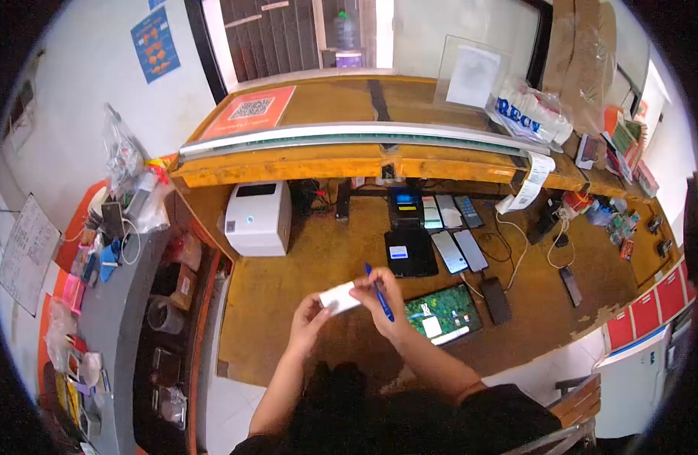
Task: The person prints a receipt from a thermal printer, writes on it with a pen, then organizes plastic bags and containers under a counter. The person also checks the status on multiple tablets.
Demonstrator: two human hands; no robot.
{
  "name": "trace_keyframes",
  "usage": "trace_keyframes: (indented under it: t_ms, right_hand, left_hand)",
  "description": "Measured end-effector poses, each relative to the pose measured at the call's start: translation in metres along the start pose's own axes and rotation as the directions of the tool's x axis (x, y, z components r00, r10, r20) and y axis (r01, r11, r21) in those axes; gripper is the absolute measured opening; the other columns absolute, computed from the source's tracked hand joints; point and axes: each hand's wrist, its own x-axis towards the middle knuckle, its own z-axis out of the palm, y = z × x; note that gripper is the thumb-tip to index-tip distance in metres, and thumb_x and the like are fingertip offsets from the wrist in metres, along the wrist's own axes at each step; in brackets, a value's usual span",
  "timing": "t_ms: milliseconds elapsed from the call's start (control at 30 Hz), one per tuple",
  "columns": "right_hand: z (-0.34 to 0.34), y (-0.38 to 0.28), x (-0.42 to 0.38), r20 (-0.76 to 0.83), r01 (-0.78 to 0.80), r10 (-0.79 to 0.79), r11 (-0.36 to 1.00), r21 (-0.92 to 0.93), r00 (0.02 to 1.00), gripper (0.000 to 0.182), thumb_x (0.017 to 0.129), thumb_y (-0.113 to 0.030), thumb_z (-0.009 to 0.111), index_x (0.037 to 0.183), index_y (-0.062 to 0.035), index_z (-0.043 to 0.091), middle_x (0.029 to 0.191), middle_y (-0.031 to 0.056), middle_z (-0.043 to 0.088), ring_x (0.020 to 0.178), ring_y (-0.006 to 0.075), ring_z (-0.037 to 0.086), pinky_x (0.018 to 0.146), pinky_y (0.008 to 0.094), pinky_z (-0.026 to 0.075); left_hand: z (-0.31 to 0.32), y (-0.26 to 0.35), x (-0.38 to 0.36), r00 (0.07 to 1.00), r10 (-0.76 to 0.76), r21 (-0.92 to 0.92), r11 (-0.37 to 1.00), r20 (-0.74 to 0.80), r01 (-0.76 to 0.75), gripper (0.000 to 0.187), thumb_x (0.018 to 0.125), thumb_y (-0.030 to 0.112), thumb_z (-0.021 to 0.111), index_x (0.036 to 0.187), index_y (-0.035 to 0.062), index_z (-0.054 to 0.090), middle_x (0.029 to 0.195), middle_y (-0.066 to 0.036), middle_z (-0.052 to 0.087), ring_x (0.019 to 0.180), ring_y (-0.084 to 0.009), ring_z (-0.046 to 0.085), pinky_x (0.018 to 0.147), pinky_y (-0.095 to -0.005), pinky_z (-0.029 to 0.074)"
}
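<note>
A small white slip [339,298], paper or card, is pinched at its left end by my left hand [309,320]. Its right end meets the fingertips of my right hand [385,299], which also grips a blue pen [380,294] slanting down to the right. Both hands are above the near part of the brown wooden desk [273,326]. Just right of my right hand lies a tablet or laptop [445,312] with a lit green picture on its screen. Any writing on the slip is too small to read.
A white label printer [258,220] stands at the desk's back left. Several phones [449,252] and a black card terminal [409,252] lie ahead. A raised wooden shelf [349,168] crosses the back, with a paper receipt strip [532,182] hanging over it. Cables run at the right.
</note>
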Motion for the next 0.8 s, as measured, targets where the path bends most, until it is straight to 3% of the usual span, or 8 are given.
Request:
trace_keyframes:
  t_ms: [33, 167, 267, 433, 533, 700, 767, 800]
  right_hand:
    - [0.007, -0.021, 0.002, 0.022, 0.009, -0.010, 0.998, 0.059, 1.000, 0.030, 0.075, 0.004, 0.062, 0.087, -0.0080, 0.037, 0.081, 0.0052, 0.053, 0.080, 0.0124, 0.054, 0.072, 0.0247, 0.044]
    - [0.019, -0.068, -0.001, 0.105, 0.024, -0.034, 0.996, 0.091, 0.994, 0.028, 0.075, 0.004, 0.061, 0.086, -0.0073, 0.038, 0.081, 0.0066, 0.056, 0.077, 0.0108, 0.054, 0.070, 0.0239, 0.044]
    - [0.018, -0.084, -0.007, 0.151, 0.017, -0.029, 0.997, 0.081, 0.988, 0.026, 0.076, 0.002, 0.060, 0.085, -0.0073, 0.038, 0.083, 0.0081, 0.057, 0.075, 0.0103, 0.054, 0.067, 0.0237, 0.044]
    - [0.022, -0.104, -0.010, 0.241, 0.018, -0.044, 0.994, 0.109, 0.970, 0.024, 0.078, 0.001, 0.059, 0.085, -0.0078, 0.039, 0.081, 0.0087, 0.058, 0.071, 0.0105, 0.055, 0.062, 0.0231, 0.045]
    - [0.029, -0.116, -0.012, 0.318, -0.110, 0.037, 0.970, 0.216, 0.948, 0.024, 0.077, 0.003, 0.058, 0.086, -0.0086, 0.040, 0.080, 0.0070, 0.057, 0.071, 0.0108, 0.055, 0.060, 0.0220, 0.045]
    - [0.032, -0.106, -0.020, 0.264, 0.034, -0.061, 0.994, 0.106, 0.963, 0.023, 0.077, 0.002, 0.059, 0.086, -0.0080, 0.041, 0.078, 0.0032, 0.055, 0.073, 0.0101, 0.055, 0.063, 0.0208, 0.045]
    - [0.031, -0.097, -0.027, 0.124, 0.114, -0.112, 0.993, -0.009, 0.986, 0.024, 0.076, 0.005, 0.058, 0.086, -0.0070, 0.040, 0.077, 0.0059, 0.056, 0.072, 0.0118, 0.057, 0.065, 0.0240, 0.047]
    - [0.030, -0.089, -0.029, 0.111, 0.209, -0.197, 0.972, -0.110, 0.974, 0.023, 0.077, 0.004, 0.058, 0.086, -0.0068, 0.039, 0.077, 0.0053, 0.055, 0.073, 0.0111, 0.056, 0.065, 0.0240, 0.047]
  left_hand:
    - [0.018, 0.023, -0.009, 0.992, 0.124, 0.020, 0.992, -0.015, -0.124, 0.024, 0.078, 0.008, 0.060, 0.100, -0.0005, 0.054, 0.098, -0.006, 0.057, 0.091, -0.0151, 0.053, 0.078, -0.0285, 0.043]
    - [0.044, 0.071, -0.021, 0.994, 0.095, 0.133, 0.987, -0.053, -0.088, 0.020, 0.077, 0.004, 0.061, 0.096, -0.0014, 0.056, 0.091, -0.005, 0.060, 0.084, -0.0122, 0.056, 0.074, -0.0253, 0.044]
    - [0.044, 0.089, -0.022, 0.977, 0.192, 0.141, 0.969, 0.098, -0.205, 0.015, 0.078, 0.002, 0.061, 0.093, -0.0005, 0.057, 0.086, -0.003, 0.061, 0.078, -0.0072, 0.055, 0.070, -0.0206, 0.043]
    - [0.036, 0.107, -0.021, 0.951, 0.161, 0.184, 0.959, 0.265, -0.214, 0.016, 0.078, 0.002, 0.061, 0.093, -0.0005, 0.057, 0.086, -0.003, 0.061, 0.078, -0.0074, 0.055, 0.070, -0.0208, 0.043]
    - [0.032, 0.118, -0.024, 0.937, 0.137, 0.155, 0.968, 0.322, -0.195, 0.016, 0.078, 0.001, 0.060, 0.094, -0.0008, 0.057, 0.085, -0.003, 0.061, 0.077, -0.0075, 0.055, 0.069, -0.0207, 0.043]
    - [0.033, 0.121, -0.021, 0.949, 0.148, 0.215, 0.953, 0.280, -0.212, 0.022, 0.074, 0.001, 0.064, 0.092, -0.0006, 0.054, 0.086, -0.004, 0.058, 0.080, -0.0105, 0.054, 0.072, -0.0234, 0.043]
    - [0.053, 0.114, -0.026, 0.764, 0.639, 0.549, 0.607, 0.091, -0.574, 0.029, 0.068, 0.002, 0.068, 0.091, -0.0008, 0.051, 0.085, -0.007, 0.054, 0.082, -0.0161, 0.052, 0.074, -0.0278, 0.041]
    - [0.050, 0.105, -0.026, 0.701, 0.707, 0.626, 0.506, 0.092, -0.593, 0.030, 0.067, 0.002, 0.069, 0.090, -0.0007, 0.052, 0.084, -0.009, 0.052, 0.083, -0.0184, 0.051, 0.074, -0.0293, 0.040]
